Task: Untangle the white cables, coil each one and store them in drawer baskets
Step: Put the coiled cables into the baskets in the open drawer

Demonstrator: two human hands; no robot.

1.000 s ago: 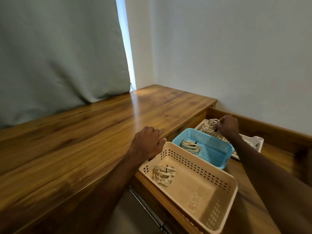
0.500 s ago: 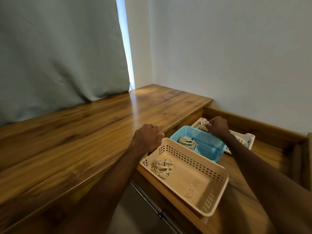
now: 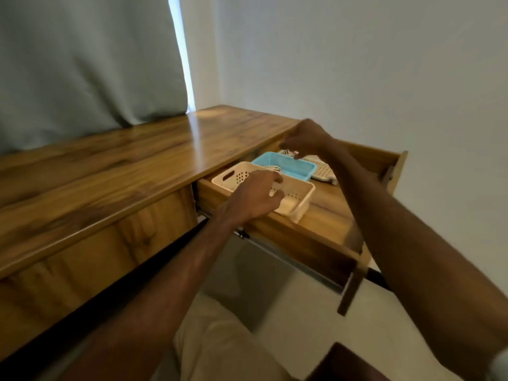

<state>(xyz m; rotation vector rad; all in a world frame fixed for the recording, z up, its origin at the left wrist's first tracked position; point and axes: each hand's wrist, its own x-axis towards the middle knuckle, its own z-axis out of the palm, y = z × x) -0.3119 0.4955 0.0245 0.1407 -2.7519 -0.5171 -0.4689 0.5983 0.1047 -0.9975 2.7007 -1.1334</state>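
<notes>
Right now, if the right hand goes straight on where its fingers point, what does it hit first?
Likely the cable coil in the far white basket, just below the right hand; depth is unclear.

Two bare forearms (image 3: 170,284), left hand (image 3: 255,196), right hand (image 3: 305,136), beige trousers (image 3: 220,345), pale sleeve edge (image 3: 501,361)

A grey-green curtain (image 3: 82,64) hangs behind the wooden worktop (image 3: 110,166), with a bright strip of daylight (image 3: 182,50) beside it. A pale wall (image 3: 357,64) stands to the right, above a light floor (image 3: 316,325).

In the drawer (image 3: 327,207), near basket (image 3: 236,176) before middle basket (image 3: 286,166) before far basket (image 3: 321,170) (desktop (image 3: 137,166) at left)
</notes>
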